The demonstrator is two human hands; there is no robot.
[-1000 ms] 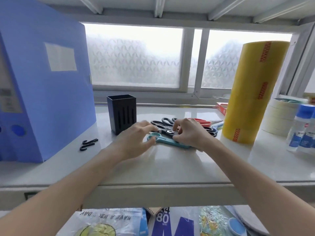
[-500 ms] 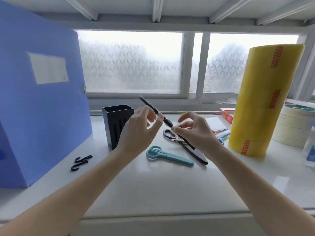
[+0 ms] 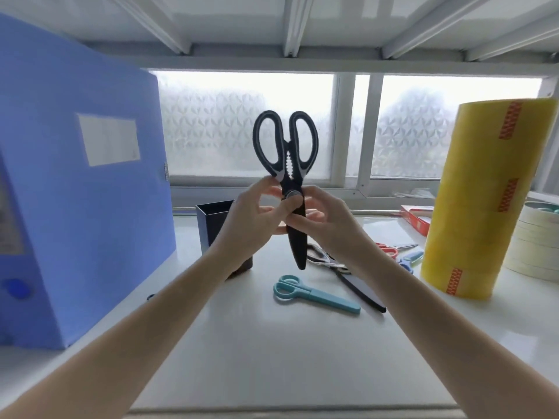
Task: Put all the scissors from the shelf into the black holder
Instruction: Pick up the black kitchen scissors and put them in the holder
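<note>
Bare forearms, no sleeves, no jewellery.

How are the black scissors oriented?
Upright: the black scissors point tip-down, handles up, pinched near the pivot by left hand and right hand.

Views: just the one, head-worn, wide-angle.
Facing: forward, slightly down along the white shelf (image 3: 272,358) toward the frosted window (image 3: 248,125).
Nearness: close; forearms fill the near edge, black scissors (image 3: 287,164) at centre.
</note>
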